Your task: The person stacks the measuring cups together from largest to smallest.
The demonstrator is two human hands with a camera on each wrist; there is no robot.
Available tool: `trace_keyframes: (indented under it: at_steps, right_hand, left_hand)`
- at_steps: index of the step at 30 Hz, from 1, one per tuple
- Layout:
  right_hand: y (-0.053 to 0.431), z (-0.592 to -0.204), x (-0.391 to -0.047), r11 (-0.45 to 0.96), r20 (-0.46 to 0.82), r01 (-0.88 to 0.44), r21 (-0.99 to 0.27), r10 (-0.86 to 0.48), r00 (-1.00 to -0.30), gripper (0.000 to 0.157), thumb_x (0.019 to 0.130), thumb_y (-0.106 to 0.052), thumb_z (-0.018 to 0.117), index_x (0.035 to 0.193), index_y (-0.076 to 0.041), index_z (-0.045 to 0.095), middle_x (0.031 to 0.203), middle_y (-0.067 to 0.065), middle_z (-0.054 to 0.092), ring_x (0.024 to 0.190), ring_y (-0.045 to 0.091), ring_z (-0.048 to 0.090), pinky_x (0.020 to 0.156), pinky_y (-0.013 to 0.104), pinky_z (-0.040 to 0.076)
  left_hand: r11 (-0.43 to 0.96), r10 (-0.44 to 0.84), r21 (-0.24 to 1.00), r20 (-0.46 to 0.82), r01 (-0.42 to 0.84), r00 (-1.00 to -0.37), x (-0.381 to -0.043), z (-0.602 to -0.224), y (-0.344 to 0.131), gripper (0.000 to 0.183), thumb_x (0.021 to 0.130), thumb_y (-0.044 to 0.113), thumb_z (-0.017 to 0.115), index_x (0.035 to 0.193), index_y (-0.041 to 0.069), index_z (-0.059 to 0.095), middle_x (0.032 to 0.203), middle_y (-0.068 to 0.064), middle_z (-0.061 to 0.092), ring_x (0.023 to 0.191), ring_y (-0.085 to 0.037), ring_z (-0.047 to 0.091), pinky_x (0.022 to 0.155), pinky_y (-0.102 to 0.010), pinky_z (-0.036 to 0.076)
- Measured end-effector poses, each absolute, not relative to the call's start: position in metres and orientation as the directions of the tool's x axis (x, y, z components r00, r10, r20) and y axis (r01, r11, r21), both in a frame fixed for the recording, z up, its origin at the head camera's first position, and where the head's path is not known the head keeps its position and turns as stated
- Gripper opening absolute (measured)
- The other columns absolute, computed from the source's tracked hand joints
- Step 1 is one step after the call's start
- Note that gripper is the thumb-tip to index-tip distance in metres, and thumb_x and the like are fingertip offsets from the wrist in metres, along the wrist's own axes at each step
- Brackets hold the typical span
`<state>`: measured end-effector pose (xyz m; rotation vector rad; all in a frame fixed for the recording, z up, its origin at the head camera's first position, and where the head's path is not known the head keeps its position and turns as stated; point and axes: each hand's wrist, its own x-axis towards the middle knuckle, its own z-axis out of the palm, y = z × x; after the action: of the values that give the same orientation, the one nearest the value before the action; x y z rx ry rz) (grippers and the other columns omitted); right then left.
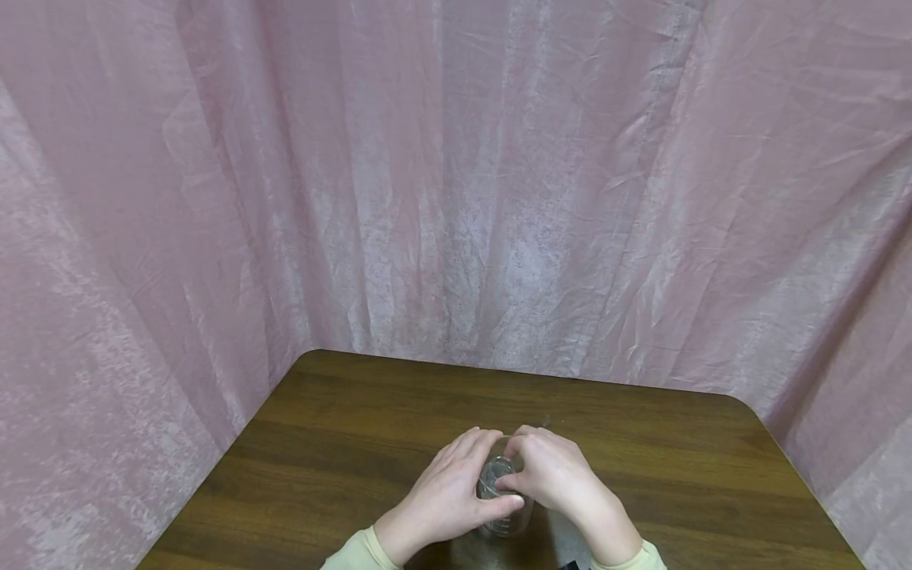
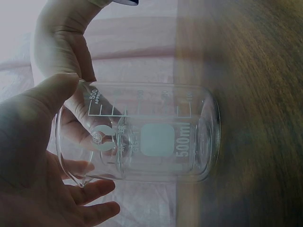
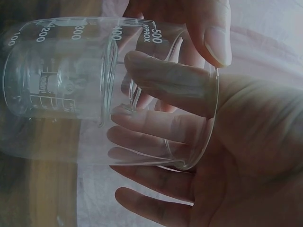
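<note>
A clear glass beaker [image 2: 156, 139] marked 500ml stands on the table between both hands. Inside it sits a smaller glass beaker [image 3: 52, 85] with its own white scale. My left hand [image 1: 449, 487] grips the large beaker near its rim, thumb on the near side and fingers round the other. From the right, my right hand [image 1: 559, 475] reaches over the rim. Its thumb [image 3: 165, 78] and forefinger are inside the large beaker, pinching at the smaller beaker's upper edge. Glass reflections blur the exact contact.
The brown wooden table [image 1: 342, 427] has rounded far corners. Pink curtains [image 1: 456, 198] hang behind it and along both sides. A small black object [image 1: 569, 565] shows at the bottom edge of the head view, by the right sleeve [image 1: 634, 557].
</note>
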<state>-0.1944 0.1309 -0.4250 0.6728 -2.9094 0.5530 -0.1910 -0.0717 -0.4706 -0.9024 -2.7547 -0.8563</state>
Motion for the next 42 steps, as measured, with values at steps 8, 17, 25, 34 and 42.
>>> trace_keyframes:
  at_steps: [8, 17, 25, 34, 42]
  right_hand:
    - [0.1285, -0.4232, -0.1955, 0.841, 0.16, -0.427, -0.332, -0.396, -0.904, 0.032, 0.075, -0.034, 0.101, 0.094, -0.017, 0.081, 0.1, -0.007, 0.073, 0.087, 0.017, 0.069, 0.074, 0.044, 0.06]
    - [0.1278, -0.424, -0.1961, 0.84, 0.156, -0.431, -0.331, -0.401, -0.903, 0.032, 0.075, -0.033, 0.101, 0.092, -0.016, 0.081, 0.097, -0.007, 0.072, 0.082, 0.017, 0.068, 0.072, 0.044, 0.059]
    - [0.1274, -0.424, -0.1963, 0.841, 0.153, -0.426, -0.334, -0.397, -0.905, 0.032, 0.074, -0.032, 0.102, 0.092, -0.017, 0.081, 0.098, -0.008, 0.071, 0.082, 0.017, 0.068, 0.072, 0.045, 0.059]
    - [0.1265, -0.4243, -0.1973, 0.843, 0.149, -0.42, -0.337, -0.392, -0.908, 0.034, 0.072, -0.032, 0.103, 0.093, -0.016, 0.081, 0.099, -0.007, 0.072, 0.083, 0.017, 0.069, 0.073, 0.045, 0.059]
    - [0.1268, -0.4249, -0.1983, 0.85, 0.138, -0.409, -0.333, -0.385, -0.912, 0.034, 0.073, -0.033, 0.102, 0.093, -0.017, 0.081, 0.099, -0.007, 0.072, 0.084, 0.017, 0.069, 0.073, 0.045, 0.06]
  left_hand:
    - [0.66, 0.508, 0.477, 0.286, 0.581, -0.812, -0.1909, -0.4706, -0.0718, 0.085, 0.098, 0.069, 0.072, 0.157, 0.013, 0.053, 0.157, -0.004, 0.058, 0.154, -0.035, 0.047, 0.12, -0.064, 0.044]
    - [0.656, 0.506, 0.485, 0.286, 0.578, -0.814, -0.191, -0.4706, -0.071, 0.084, 0.097, 0.068, 0.074, 0.157, 0.013, 0.053, 0.157, -0.004, 0.058, 0.154, -0.035, 0.047, 0.12, -0.065, 0.044]
    - [0.66, 0.505, 0.476, 0.293, 0.582, -0.812, -0.1911, -0.4715, -0.0709, 0.084, 0.097, 0.068, 0.074, 0.157, 0.013, 0.053, 0.156, -0.004, 0.058, 0.154, -0.035, 0.047, 0.119, -0.064, 0.044]
    - [0.656, 0.503, 0.483, 0.292, 0.579, -0.814, -0.1918, -0.4727, -0.071, 0.083, 0.096, 0.068, 0.074, 0.157, 0.014, 0.053, 0.156, -0.002, 0.058, 0.154, -0.035, 0.047, 0.119, -0.064, 0.044]
    - [0.658, 0.508, 0.479, 0.286, 0.58, -0.812, -0.1919, -0.4724, -0.0712, 0.085, 0.097, 0.069, 0.073, 0.157, 0.013, 0.052, 0.156, -0.004, 0.058, 0.154, -0.035, 0.047, 0.12, -0.064, 0.044]
